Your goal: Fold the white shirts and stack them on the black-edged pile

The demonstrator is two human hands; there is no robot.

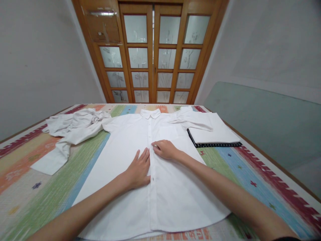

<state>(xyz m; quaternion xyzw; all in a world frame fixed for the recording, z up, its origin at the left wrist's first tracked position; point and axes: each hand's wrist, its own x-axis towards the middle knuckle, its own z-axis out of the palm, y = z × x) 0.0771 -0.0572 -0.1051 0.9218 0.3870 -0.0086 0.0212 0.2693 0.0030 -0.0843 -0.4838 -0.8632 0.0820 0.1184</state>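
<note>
Apparently to keep it smooth, the left hand (139, 169) lies flat and open on the white shirt (130, 134), while the right hand (165, 149) curls over its button placket (150, 157).

A crumpled white garment (72, 129) and folded white cloth (214, 134) lie on the striped mat (250, 174).

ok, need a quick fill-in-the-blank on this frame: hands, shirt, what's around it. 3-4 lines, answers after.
1. Both hands rest on a spread-out ____ shirt.
2. The left hand lies ____ on the fabric, palm down.
3. The right hand pinches the shirt's button ____.
4. The folded pile lies to the shirt's ____ side.

Missing words: white; flat; placket; right
</note>
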